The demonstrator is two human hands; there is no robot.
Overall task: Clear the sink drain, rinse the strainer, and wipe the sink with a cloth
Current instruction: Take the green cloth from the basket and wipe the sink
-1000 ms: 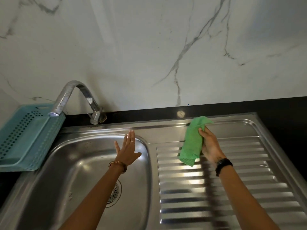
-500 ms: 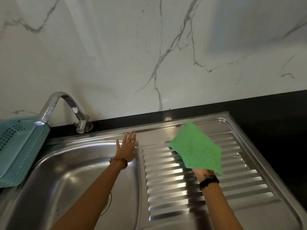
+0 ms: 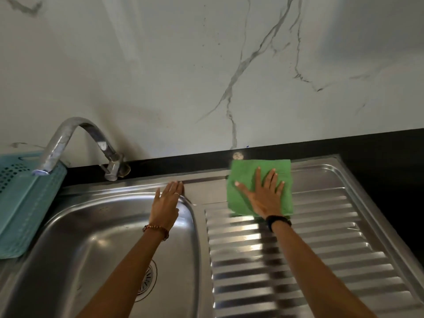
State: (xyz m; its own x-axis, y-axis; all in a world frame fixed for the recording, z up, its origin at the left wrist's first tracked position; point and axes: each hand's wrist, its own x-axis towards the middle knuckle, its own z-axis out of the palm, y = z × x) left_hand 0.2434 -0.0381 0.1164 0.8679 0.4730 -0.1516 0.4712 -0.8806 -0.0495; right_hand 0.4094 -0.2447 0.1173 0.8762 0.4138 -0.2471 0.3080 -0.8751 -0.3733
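Cloth [image 3: 243, 180] lies flat beside the basin [image 3: 91, 237], under your spread right hand [image 3: 263, 198]. Left hand [image 3: 165, 207], open and empty, braces the basin's rim. Press evenly; follow the ridges.

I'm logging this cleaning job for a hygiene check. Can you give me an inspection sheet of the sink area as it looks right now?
Surface: steel sink basin bare; ribbed drainboard bare below the cloth.
Job's things: green cloth spread flat at the drainboard's back edge; strainer in the drain, partly hidden by the forearm.
Clutter: teal basket left of the sink.
Hands: right hand flat on the cloth; left hand open on the basin's back rim.
Cables: nothing seen.
Surroundings: tap, no water running; marble wall.
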